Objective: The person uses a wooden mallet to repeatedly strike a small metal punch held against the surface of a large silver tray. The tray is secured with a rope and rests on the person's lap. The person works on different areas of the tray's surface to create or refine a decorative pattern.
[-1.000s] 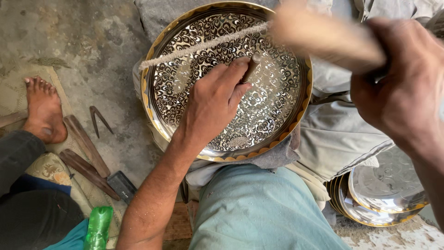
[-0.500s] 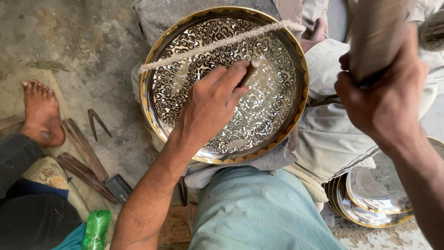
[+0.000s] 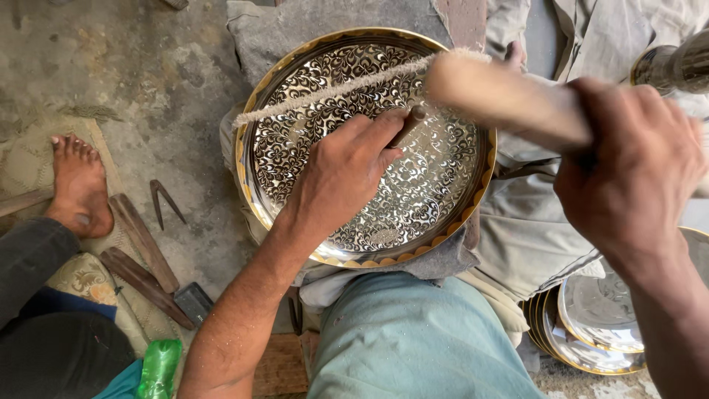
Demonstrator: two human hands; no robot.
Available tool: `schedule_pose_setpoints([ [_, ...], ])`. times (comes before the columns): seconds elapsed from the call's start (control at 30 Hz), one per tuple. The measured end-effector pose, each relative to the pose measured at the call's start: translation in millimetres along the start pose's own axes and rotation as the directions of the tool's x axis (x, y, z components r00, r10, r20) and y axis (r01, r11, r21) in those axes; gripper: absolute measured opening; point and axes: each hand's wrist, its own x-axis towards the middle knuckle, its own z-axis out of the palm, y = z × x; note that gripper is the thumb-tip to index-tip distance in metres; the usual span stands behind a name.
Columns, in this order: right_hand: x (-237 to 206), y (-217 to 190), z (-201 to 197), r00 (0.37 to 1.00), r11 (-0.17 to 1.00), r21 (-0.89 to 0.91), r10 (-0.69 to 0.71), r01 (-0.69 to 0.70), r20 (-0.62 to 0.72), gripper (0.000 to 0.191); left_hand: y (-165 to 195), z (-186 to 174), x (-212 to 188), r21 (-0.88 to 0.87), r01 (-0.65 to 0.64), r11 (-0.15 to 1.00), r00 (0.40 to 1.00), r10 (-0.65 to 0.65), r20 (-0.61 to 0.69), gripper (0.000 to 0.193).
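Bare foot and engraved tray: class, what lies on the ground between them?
In the head view, small dark tongs lie on bare concrete between the foot and the tray.

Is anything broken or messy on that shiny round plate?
Nothing looks broken. The engraved plate rests tilted on a grey cloth. The left hand holds a thin tool against it; the right hand holds a blurred wooden mallet. A twisted cord crosses the plate. More plates sit stacked nearby.
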Motion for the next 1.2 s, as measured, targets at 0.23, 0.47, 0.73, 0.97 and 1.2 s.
schedule_pose_setpoints([
  [0.23, -6, -10, -5, 0.979, 0.939, 0.277, 0.192, -0.204, 0.069, 0.04, 4, -7, 1, -0.01, -0.002, 1.0, 1.0, 0.002, 0.009, 0.045],
  [0.47, -8, -5, 0, 0.945, 0.881, 0.344, 0.285, -0.324, 0.161, 0.046, 5, -11, 3, 0.009, -0.011, 1.0, 1.0, 0.011, 0.008, 0.041],
  [0.73, -12, -4, -4, 0.992, 0.976, 0.187, 0.101, -0.113, 0.07, 0.045, 4, -8, 7, 0.011, 0.026, 1.0, 0.999, -0.027, 0.047, 0.038],
  [0.97, -10, -1, -17, 0.998, 1.0, -0.002, -0.026, 0.026, 0.056, 0.046, 8, -5, -3, -0.149, 0.067, 0.987, 0.977, -0.095, -0.191, 0.027],
  [1.2, 5, 7, -19, 0.977, 0.974, 0.167, 0.122, -0.151, 0.175, 0.061, 8, 3, -14, -0.406, 0.14, 0.903, 0.916, -0.274, -0.293, 0.016],
])
